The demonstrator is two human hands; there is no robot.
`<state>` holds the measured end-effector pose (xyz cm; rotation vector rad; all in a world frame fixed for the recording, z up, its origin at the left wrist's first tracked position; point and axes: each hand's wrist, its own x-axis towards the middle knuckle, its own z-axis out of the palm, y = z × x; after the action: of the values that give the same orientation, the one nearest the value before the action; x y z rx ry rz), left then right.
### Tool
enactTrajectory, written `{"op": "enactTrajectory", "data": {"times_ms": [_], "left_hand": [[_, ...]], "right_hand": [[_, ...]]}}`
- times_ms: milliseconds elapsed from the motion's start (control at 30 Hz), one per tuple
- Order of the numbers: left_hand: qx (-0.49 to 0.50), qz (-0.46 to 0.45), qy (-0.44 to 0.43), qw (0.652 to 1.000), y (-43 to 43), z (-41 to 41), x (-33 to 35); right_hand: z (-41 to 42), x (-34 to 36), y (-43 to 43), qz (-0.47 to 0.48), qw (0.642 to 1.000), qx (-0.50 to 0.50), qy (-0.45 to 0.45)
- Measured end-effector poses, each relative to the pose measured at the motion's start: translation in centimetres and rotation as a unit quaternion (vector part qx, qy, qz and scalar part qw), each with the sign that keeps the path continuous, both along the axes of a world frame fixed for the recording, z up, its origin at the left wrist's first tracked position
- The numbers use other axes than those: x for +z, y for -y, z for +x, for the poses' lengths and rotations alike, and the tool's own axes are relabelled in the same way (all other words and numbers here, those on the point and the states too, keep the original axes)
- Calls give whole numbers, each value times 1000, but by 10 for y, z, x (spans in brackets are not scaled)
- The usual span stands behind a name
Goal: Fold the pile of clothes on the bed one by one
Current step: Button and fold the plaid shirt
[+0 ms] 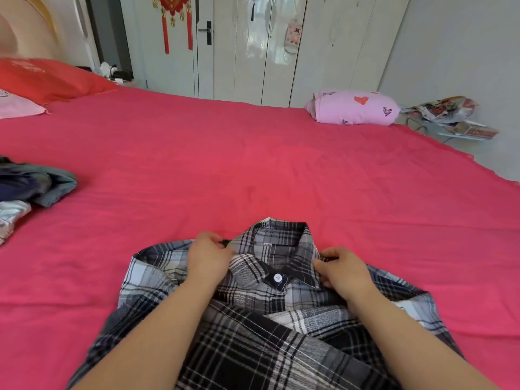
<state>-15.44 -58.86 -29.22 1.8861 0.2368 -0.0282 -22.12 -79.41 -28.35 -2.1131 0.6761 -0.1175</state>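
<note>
A black, grey and white plaid shirt lies front-up at the 6 o'clock edge of the bed, spread on the bright pink-red cotton bedsheet, with its collar towards 12 o'clock. The small white round button at the neck is fastened.

The left hand sits at the 9 o'clock side of the collar, fingers curled and pinching the fabric where collar meets shoulder. The right hand mirrors it at the 3 o'clock side, fingers bent down onto the collar's edge and gripping the cloth there (the fingertips themselves are partly tucked out of sight). Both bare forearms cross the shirt's body from 6 o'clock.

At 9 o'clock on the sheet, well apart from the shirt, is a loose heap of dark blue and grey-green garments. At about 1 o'clock, near the far edge of the bed, rests a folded pale pink garment printed with hearts. A red-orange pillow lies at 10 o'clock. Beyond the bed at 12 o'clock stand glossy white wardrobe doors, and a red knotted hanging ornament shows at 11 o'clock.
</note>
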Motion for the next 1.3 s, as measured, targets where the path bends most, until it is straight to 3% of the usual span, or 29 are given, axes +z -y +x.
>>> {"op": "enactTrajectory", "data": {"times_ms": [33,100,200,300,367,533,667,833,1033,1300], "left_hand": [[-12,125,75,989,-7,5,-1],[-28,270,140,952,-22,11,2],[-102,476,79,870,-42,20,6],[-156,559,27,814,-54,22,8],[-149,555,47,817,-59,21,12],[-97,397,157,899,-67,10,36],[-66,330,216,916,-79,-15,64],[-75,285,257,920,-103,-67,86],[-108,254,274,921,-141,-155,89],[-179,267,353,879,-190,-259,67]], "right_hand": [[-2,4,4,-67,998,17,0],[-7,13,18,-202,979,37,-12],[-13,17,53,-369,920,59,-118],[-19,9,74,-356,910,91,-190],[-24,9,75,-358,915,91,-163],[-41,30,75,-362,930,58,-33],[-67,59,69,-369,928,29,47],[-123,89,50,-375,919,20,124],[-207,100,21,-364,921,33,134],[-318,87,0,-375,914,35,150]]}}
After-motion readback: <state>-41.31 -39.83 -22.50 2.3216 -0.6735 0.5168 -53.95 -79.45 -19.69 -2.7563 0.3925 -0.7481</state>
